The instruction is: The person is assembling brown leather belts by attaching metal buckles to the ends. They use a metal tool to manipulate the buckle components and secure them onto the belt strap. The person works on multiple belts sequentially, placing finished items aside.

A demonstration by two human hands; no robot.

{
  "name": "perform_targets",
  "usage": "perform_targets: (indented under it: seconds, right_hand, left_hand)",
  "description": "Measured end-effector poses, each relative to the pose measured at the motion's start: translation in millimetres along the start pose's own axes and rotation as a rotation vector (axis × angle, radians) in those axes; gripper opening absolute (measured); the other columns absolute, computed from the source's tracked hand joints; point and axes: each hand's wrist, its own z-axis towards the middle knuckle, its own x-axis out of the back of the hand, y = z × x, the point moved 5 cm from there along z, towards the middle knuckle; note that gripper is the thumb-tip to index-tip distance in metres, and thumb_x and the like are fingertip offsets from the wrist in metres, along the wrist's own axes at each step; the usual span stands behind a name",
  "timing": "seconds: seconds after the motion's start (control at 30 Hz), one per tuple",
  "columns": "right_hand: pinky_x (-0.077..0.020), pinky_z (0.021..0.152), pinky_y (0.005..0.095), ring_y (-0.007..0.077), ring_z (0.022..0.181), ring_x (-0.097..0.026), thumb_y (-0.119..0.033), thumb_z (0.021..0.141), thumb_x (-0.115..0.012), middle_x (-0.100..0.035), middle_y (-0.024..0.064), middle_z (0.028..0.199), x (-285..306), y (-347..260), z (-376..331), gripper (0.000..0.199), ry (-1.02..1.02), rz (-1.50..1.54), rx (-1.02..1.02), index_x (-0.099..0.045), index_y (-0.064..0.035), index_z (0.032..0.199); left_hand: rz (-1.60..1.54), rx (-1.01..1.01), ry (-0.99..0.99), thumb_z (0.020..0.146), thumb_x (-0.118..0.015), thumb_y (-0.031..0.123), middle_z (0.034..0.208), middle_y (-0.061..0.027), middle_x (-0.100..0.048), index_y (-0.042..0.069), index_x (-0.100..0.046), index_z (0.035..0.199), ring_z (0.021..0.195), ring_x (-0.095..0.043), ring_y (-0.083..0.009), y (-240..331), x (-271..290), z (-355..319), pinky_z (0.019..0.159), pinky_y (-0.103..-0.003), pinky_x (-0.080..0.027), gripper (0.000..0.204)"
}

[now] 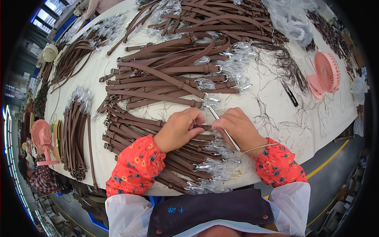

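1. The person's left hand (178, 129) pinches a brown strap (203, 127) between thumb and fingers, above the pile at the near part of the table.
2. The right hand (238, 127) is closed around a slim silver tool (232, 140), which slants across the palm; its fingertips meet the same strap just beside the left hand's. A thin cord (260, 147) runs from the tool's lower end to the right wrist.
3. Beneath and beyond the hands lies a large pile of brown straps (158, 77), small buckles along them. Many strap ends at the pile's right side sit inside clear plastic wrappings (237, 65), and silver metal clasps show through the film.
4. To the left, a smaller strap bundle (75, 136) has its far ends gathered in similar clear plastic (81, 94).
5. At the table's far right, a large clear plastic bag (294, 21) lies crumpled beside more straps; its contents cannot be made out.
6. Right of the main pile are a tangle of dark threads (282, 63), a black-handled cutting tool (290, 94) and a pink fan (327, 73).
7. A second pink fan (41, 136) stands at the left edge of the white table (331, 114).
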Motion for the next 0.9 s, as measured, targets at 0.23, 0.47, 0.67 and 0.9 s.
perform_targets:
  seconds: [0.23,0.47,0.67,0.9]
  right_hand:
    - [-0.0462,0.086,0.0392,0.0279,0.091,-0.057,-0.005,0.082,-0.065,-0.062,0.0058,0.090,28,0,-2,0.020,-0.186,-0.093,0.021,-0.061,-0.0104,0.102]
    - [-0.0510,0.079,0.0358,0.0248,0.089,-0.064,-0.011,0.098,-0.059,-0.066,0.0079,0.097,35,2,2,0.014,0.074,0.145,-0.147,-0.060,-0.0067,0.111]
    - [-0.0556,0.090,0.0412,0.0145,0.072,-0.065,-0.020,0.108,-0.045,-0.066,0.0075,0.084,2,10,-10,0.020,0.215,1.138,-0.512,-0.051,-0.0014,0.114]
    - [-0.0555,0.088,0.0348,0.0087,0.059,-0.059,-0.023,0.108,-0.046,-0.061,0.0026,0.071,-9,18,-13,0.023,0.046,1.014,-0.601,-0.055,-0.0016,0.107]
  left_hand:
    - [-0.013,-0.016,-0.001,0.080,-0.079,0.004,0.085,-0.0048,-0.061,0.005,-0.062,0.100,0.064,-0.058,-0.0141,-4,0,-2,0.060,-0.030,-0.048,0.026]
    - [-0.012,0.009,-0.018,0.078,-0.081,0.006,0.090,-0.0030,-0.057,0.009,-0.062,0.108,0.065,-0.055,-0.0131,4,2,-1,0.060,-0.029,-0.047,0.036]
    - [-0.009,-0.045,-0.037,0.080,-0.080,0.008,0.091,-0.0033,-0.056,0.009,-0.066,0.107,0.068,-0.055,-0.0130,8,5,-2,0.062,-0.029,-0.046,0.031]
    - [-0.029,-0.105,-0.025,0.088,-0.073,0.005,0.086,-0.0057,-0.060,0.004,-0.069,0.096,0.067,-0.056,-0.0152,-2,3,-3,0.061,-0.029,-0.046,0.010]
